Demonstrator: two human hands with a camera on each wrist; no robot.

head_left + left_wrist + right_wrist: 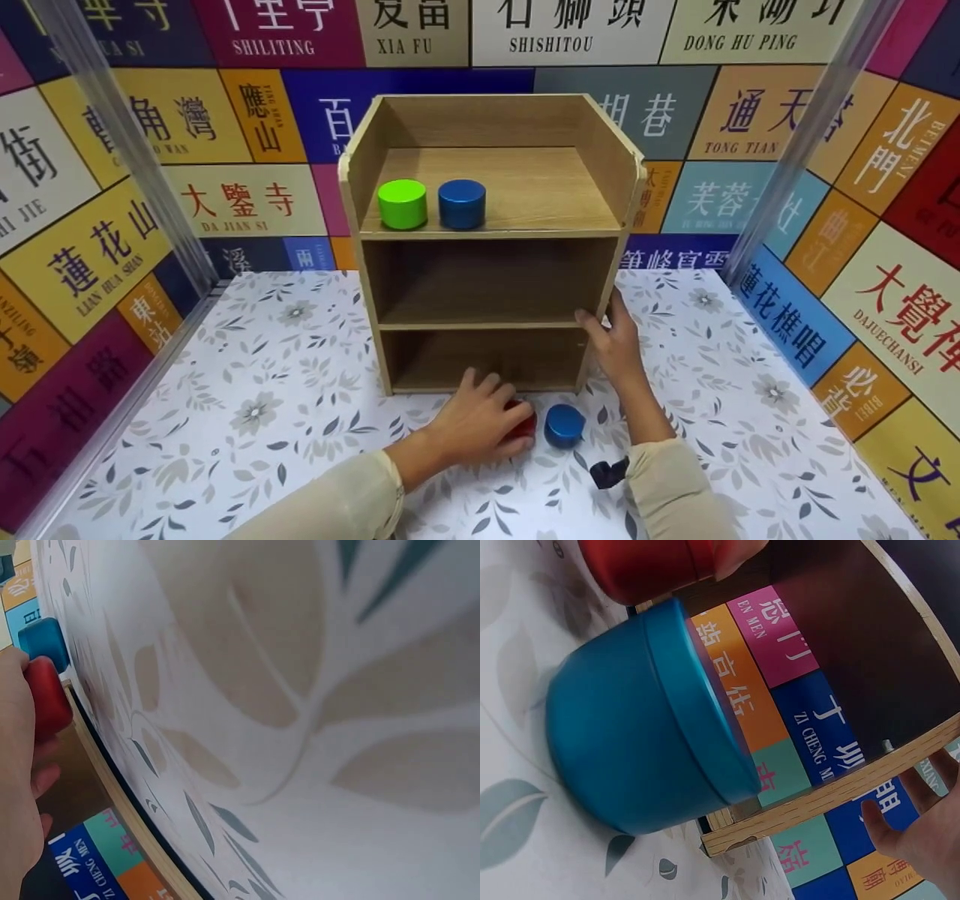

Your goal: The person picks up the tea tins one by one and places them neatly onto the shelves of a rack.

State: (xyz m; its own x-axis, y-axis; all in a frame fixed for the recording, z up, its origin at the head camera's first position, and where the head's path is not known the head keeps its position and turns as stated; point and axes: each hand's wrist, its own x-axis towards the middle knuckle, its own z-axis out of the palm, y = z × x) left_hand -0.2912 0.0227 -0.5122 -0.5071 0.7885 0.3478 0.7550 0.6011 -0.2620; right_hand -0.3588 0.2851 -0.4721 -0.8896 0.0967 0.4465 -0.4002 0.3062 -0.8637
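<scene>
Left hand [480,420] curls its fingers round a shiny red rounded canister [526,426], in front of a three-tier wooden shelf [491,326]. Just right stands a shiny blue cylindrical canister [564,426] on the white floral tabletop [247,457]. Farther back, the right hand [621,349], fingers loosely spread, is at the shelf's right side. Up top, a bright green cylindrical canister [403,205] stands left of a second blue canister [462,205].
</scene>
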